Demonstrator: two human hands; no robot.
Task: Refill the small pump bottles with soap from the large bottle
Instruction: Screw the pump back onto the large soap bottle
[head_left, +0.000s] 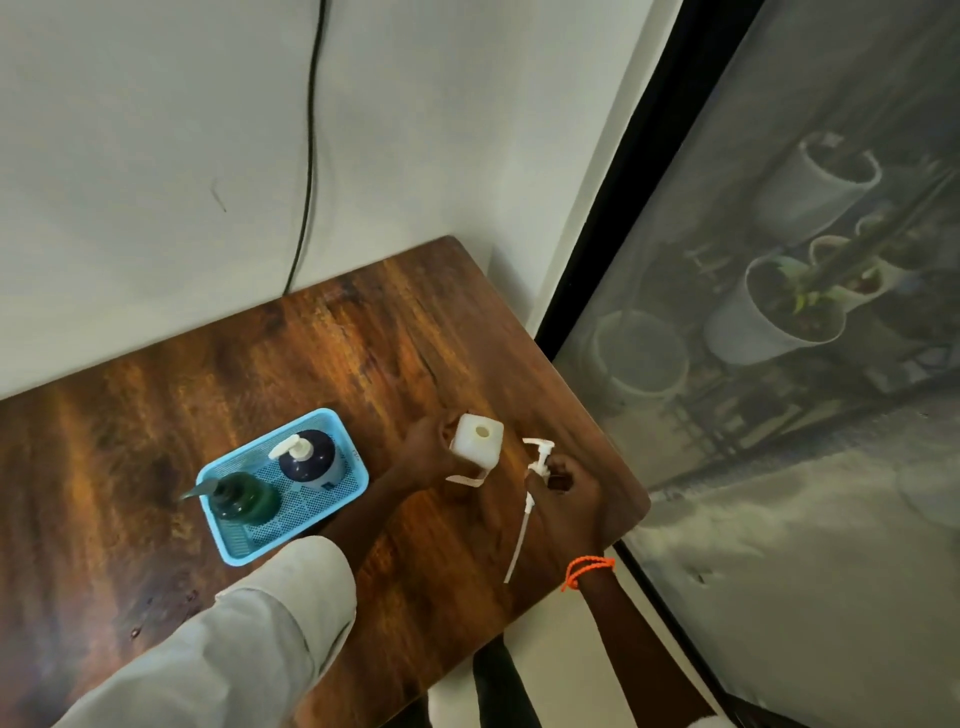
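Sleeved in pale grey, the left forearm (218, 649) crosses the wooden table (156, 415) from the near edge. Further left sits a blue basket (228, 551) holding 2 pump bottles: a green one (244, 499) and a dark blue one (311, 460), both capped. Right of the basket, the left hand (428, 449) wraps around a white square bottle (478, 441), upright with its neck open. Just beside it, the right hand (566, 499) curls its fingers around the removed white pump (540, 460), whose dip tube (519, 540) trails toward the near edge. My judgement: lay the pump flat, well clear of the edge, tube away from the bottle, while the left hand steadies it.
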